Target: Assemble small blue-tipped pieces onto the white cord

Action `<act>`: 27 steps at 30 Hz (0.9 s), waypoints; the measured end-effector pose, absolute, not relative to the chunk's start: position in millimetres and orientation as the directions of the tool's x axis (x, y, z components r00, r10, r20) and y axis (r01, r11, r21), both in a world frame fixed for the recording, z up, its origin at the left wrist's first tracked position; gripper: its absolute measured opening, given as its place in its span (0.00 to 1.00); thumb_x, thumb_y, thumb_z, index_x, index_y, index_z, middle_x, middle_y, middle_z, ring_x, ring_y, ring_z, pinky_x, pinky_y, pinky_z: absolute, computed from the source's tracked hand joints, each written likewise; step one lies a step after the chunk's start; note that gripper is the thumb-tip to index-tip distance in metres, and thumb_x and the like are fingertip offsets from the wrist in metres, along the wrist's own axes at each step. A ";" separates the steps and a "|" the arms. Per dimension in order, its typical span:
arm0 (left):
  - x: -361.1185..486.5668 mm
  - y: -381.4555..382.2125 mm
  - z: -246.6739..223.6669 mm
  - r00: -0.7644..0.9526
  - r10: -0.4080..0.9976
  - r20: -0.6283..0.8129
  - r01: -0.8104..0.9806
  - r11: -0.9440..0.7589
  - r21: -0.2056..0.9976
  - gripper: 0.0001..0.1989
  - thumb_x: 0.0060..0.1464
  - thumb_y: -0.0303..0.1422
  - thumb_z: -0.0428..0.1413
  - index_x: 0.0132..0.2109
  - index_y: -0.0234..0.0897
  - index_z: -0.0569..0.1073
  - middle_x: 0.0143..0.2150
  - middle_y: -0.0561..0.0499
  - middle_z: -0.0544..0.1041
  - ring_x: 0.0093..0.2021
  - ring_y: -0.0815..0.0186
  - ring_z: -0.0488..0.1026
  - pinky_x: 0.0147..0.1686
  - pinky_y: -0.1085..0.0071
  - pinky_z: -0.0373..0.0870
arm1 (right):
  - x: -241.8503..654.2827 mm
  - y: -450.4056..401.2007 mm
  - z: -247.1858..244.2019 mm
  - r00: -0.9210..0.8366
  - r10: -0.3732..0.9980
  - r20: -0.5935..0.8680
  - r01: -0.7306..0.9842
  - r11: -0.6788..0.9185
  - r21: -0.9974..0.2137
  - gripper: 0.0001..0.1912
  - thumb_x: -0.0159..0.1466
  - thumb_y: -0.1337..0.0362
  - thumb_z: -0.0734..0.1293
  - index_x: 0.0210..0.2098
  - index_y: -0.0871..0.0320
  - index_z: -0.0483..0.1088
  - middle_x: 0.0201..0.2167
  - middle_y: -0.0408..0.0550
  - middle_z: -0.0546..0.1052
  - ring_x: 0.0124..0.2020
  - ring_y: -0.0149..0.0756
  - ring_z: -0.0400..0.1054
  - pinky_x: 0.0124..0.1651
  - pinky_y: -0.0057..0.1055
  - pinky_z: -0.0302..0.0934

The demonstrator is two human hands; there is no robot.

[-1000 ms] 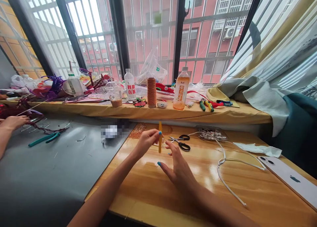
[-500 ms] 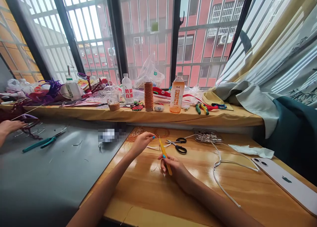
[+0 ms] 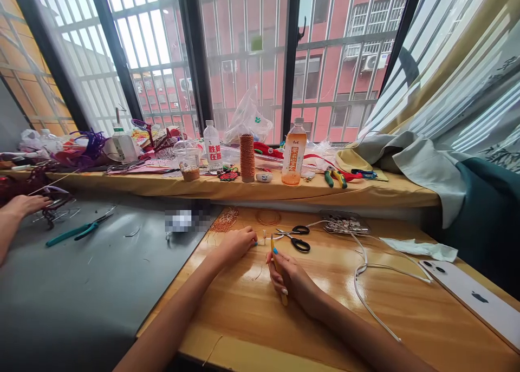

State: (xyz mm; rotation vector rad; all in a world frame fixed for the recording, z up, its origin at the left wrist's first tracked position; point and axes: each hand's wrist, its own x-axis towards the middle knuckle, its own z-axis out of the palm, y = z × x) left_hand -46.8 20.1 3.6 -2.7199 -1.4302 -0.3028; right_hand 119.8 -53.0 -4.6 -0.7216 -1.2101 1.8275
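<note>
Yellow tool (image 3: 272, 244): in right hand (image 3: 296, 275), fingers curled round its shaft, tip left exposed, presumably for fine control. Left hand (image 3: 238, 243) low at wooden table (image 3: 244, 318), fingers bunched; cannot tell if pinching anything. Scissors (image 3: 301, 245) just beyond, handles rightward, likely for easy reach.
</note>
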 end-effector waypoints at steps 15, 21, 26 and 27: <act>-43.1 25.6 16.0 0.333 0.939 0.083 0.236 -0.168 0.957 0.13 0.44 0.40 0.50 0.29 0.33 0.65 0.20 0.51 0.71 0.18 0.74 0.58 0.21 0.77 0.53 | 135.6 -46.2 0.2 -0.374 0.838 0.398 0.361 0.527 -0.770 0.17 0.61 0.54 0.52 0.30 0.58 0.64 0.20 0.42 0.64 0.19 0.27 0.56 0.23 0.25 0.49; -37.8 21.9 14.3 0.275 0.960 0.061 0.080 -0.087 0.993 0.11 0.39 0.38 0.54 0.24 0.33 0.68 0.22 0.53 0.70 0.24 0.74 0.61 0.26 0.76 0.53 | 155.4 -28.7 -8.7 -0.408 0.638 0.653 0.791 0.605 -0.097 0.13 0.62 0.62 0.53 0.37 0.59 0.67 0.29 0.50 0.71 0.28 0.33 0.64 0.31 0.27 0.54; -30.6 16.3 14.9 0.181 0.980 0.084 0.060 -0.096 0.994 0.11 0.37 0.37 0.55 0.21 0.32 0.68 0.15 0.56 0.65 0.19 0.75 0.55 0.22 0.75 0.48 | 152.7 -26.6 -11.7 -0.489 0.597 0.637 0.756 0.654 -0.032 0.15 0.62 0.65 0.54 0.47 0.59 0.62 0.34 0.52 0.72 0.34 0.35 0.66 0.34 0.28 0.58; -28.7 14.2 16.0 0.164 0.982 0.094 0.063 -0.105 0.992 0.11 0.37 0.37 0.55 0.20 0.32 0.68 0.15 0.56 0.65 0.19 0.75 0.55 0.22 0.75 0.48 | 152.1 -26.8 -11.7 -0.510 0.588 0.628 0.741 0.671 -0.026 0.16 0.62 0.66 0.53 0.48 0.60 0.61 0.35 0.52 0.72 0.34 0.35 0.66 0.34 0.29 0.58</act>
